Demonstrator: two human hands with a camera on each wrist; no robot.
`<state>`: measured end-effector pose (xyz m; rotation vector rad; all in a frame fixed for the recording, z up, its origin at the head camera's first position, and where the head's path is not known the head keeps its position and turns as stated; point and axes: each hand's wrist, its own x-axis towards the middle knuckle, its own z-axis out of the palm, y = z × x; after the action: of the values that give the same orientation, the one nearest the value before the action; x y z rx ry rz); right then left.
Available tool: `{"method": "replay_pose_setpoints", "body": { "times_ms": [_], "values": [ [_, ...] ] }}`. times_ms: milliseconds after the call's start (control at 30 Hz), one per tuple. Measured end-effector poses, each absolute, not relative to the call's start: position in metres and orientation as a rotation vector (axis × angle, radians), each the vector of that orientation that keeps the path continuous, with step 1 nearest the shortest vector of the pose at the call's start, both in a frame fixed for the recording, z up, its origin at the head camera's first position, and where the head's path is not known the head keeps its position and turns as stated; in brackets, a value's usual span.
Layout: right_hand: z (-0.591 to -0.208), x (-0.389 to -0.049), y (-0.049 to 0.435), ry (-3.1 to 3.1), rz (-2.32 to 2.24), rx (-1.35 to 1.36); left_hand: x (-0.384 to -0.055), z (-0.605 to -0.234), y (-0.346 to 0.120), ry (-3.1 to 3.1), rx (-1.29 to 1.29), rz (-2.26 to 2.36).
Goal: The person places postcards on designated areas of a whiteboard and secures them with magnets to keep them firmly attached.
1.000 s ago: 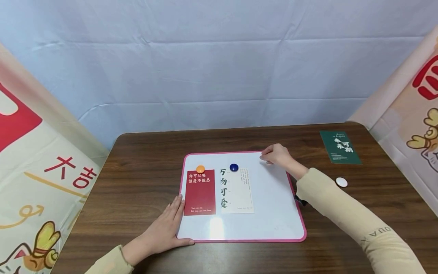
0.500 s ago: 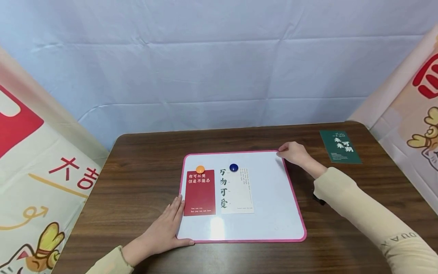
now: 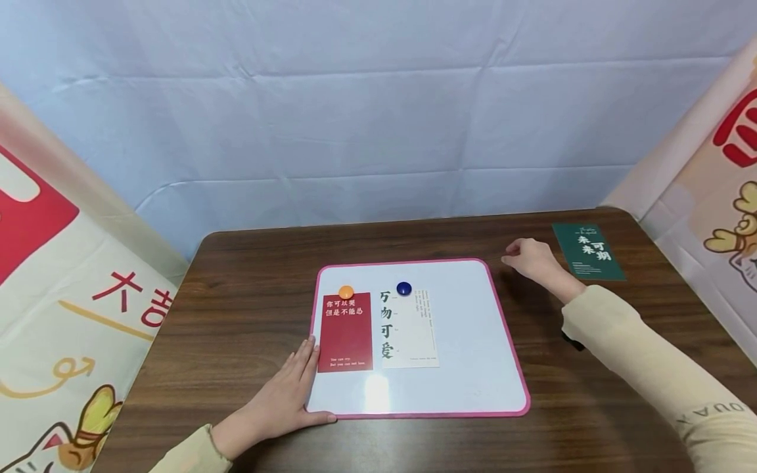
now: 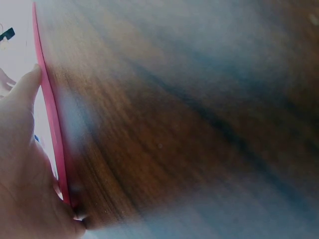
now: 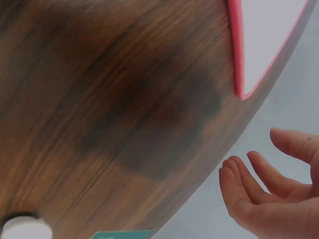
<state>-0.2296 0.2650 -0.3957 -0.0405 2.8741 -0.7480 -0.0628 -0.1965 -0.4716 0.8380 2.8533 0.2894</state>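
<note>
A pink-rimmed whiteboard [image 3: 473, 341] lies on the table. On it are a red card [image 3: 346, 335] with an orange round magnet [image 3: 345, 292] at its top edge, and a white card [image 3: 416, 335] with a dark blue magnet [image 3: 404, 288] at its top. My left hand [image 3: 284, 401] rests along the board's lower left corner, fingers straight on the left rim, thumb at the bottom rim. Past the board's upper right corner my right hand [image 3: 529, 259] hovers, nearest the green card [image 3: 588, 253]. In the right wrist view its fingers [image 5: 234, 189] are loosely bent and hold nothing.
The brown wooden table [image 3: 248, 315] ends at a pale cloth backdrop [image 3: 378, 131]. A white round magnet [image 5: 26, 229] lies on the table in the right wrist view; in the head view my right sleeve [image 3: 639, 355] covers its place. Printed cloths hang at both sides.
My right hand has moved right, from over the board's upper right part to past its corner. The right forearm has come over the white magnet. My left hand, cards and board stay put.
</note>
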Motion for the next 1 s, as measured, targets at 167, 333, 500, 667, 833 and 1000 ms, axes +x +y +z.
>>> {"method": "replay_pose_setpoints", "body": {
  "times_ms": [167,333,500,667,833,1000],
  "values": [
    [-0.398,-0.231,0.276,2.917,-0.685,-0.005,-0.063,-0.471,-0.196,2.848,0.832,0.303],
    [-0.396,-0.234,0.288,2.925,-0.642,0.039,-0.063,-0.471,-0.196,2.849,0.829,0.303],
    [-0.395,-0.234,0.303,2.949,-0.638,0.045,-0.063,-0.471,-0.196,2.853,0.830,0.310],
    [-0.396,-0.235,0.315,2.943,-0.637,0.099,-0.064,-0.470,-0.196,2.851,0.830,0.313],
    [-0.394,-0.234,0.325,2.923,-0.639,0.136,-0.064,-0.471,-0.196,2.850,0.826,0.309],
    [-0.391,-0.233,0.335,2.896,-0.623,0.202,-0.064,-0.472,-0.196,2.854,0.828,0.307]
  ]
}}
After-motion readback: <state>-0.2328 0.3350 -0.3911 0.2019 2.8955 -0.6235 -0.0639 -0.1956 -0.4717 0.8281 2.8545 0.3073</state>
